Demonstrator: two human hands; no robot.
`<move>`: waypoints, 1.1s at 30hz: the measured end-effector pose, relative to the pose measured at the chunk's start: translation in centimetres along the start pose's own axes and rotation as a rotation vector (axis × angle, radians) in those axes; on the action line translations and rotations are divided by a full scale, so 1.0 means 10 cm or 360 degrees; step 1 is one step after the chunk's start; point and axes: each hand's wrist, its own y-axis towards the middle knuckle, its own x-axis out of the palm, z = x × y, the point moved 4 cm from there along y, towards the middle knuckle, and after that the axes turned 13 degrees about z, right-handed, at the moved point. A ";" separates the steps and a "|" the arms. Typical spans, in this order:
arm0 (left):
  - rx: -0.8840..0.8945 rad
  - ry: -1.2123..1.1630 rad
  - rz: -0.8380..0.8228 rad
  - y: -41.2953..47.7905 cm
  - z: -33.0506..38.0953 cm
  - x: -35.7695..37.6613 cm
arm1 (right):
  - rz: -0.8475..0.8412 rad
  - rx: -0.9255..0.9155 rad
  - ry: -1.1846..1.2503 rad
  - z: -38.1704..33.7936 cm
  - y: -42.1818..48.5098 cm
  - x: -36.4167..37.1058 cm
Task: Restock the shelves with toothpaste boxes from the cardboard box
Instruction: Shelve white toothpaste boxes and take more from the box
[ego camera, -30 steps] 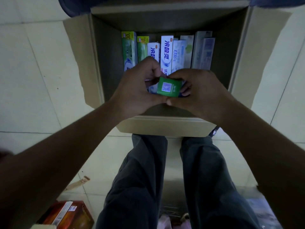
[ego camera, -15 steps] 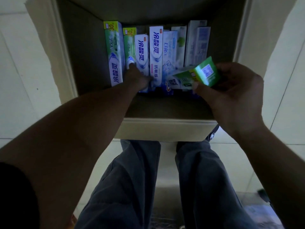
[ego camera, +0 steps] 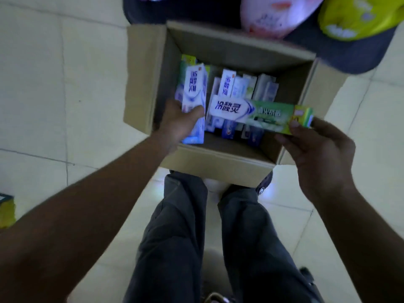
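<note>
An open cardboard box [ego camera: 220,164] stands on the floor in front of my legs, with several toothpaste boxes [ego camera: 237,86] upright inside. My left hand [ego camera: 178,122] grips a white and blue toothpaste box [ego camera: 194,88] and holds it upright above the carton's left side. My right hand [ego camera: 314,149] holds a green and white toothpaste box [ego camera: 251,112] by its right end, lying level across the carton's opening.
Pale floor tiles [ego camera: 65,95] surround the carton. A dark low shelf edge [ego camera: 328,47] beyond it carries a pink pack [ego camera: 273,16] and a yellow-green pack [ego camera: 354,16]. A yellow item [ego camera: 6,211] lies at the far left edge.
My left hand has lifted a white and blue box out of the carton. My right hand has turned the green box level and moved it right. The view tilted up.
</note>
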 end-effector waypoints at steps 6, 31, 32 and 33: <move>-0.0404 -0.0769 -0.0389 -1.22 0.75 -0.96 | -0.0239 -0.0011 0.0103 -0.96 -1.08 0.14; 0.0396 -0.1212 -0.0344 -4.06 4.24 -3.88 | -0.0573 -0.0740 0.0635 -4.73 -4.32 -0.62; 0.0433 -0.1197 -0.0400 -4.16 4.31 -3.88 | -0.0563 -0.0773 0.0640 -4.78 -4.35 -0.68; 0.0471 -0.1174 -0.0452 -4.26 4.38 -3.87 | -0.0547 -0.0801 0.0648 -4.84 -4.37 -0.74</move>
